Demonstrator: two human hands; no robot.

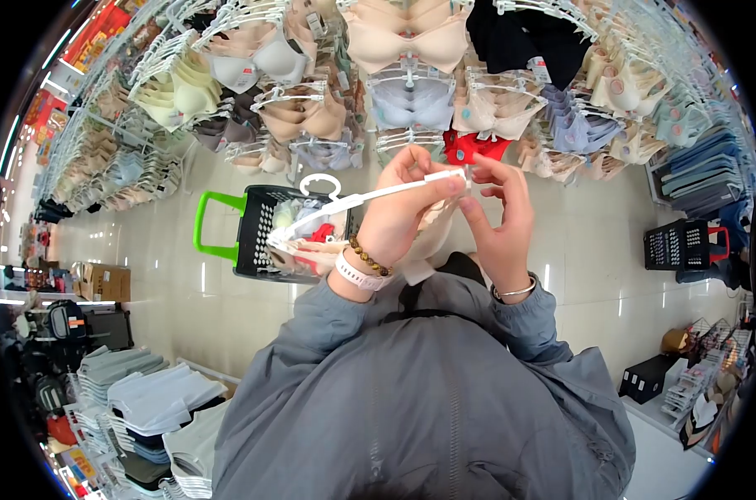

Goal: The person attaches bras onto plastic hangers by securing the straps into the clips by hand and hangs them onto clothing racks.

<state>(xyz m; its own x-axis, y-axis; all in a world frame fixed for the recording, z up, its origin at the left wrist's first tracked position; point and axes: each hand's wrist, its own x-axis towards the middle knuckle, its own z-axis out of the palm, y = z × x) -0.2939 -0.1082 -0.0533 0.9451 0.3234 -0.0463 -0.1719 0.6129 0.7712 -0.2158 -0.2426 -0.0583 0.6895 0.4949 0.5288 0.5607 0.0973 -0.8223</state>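
My left hand point(399, 204), with a beaded bracelet and a white wristband, is closed around one arm of a white plastic hanger point(357, 200). The hanger slants across the view, its hook pointing away from me on the left. A beige bra point(434, 232) hangs below my hands, partly hidden by my left hand. Close to the hanger's right end is my right hand point(504, 212), wearing a metal bangle. Its thumb and forefinger are apart around the clip end, and whether they touch it is hard to see.
A black shopping basket point(249, 229) with a green handle stands on the floor at left, holding garments. Racks of bras point(407, 37) fill the far side. Folded clothes point(165, 396) lie at lower left. Another black basket point(676, 245) and a black box point(644, 379) are at right.
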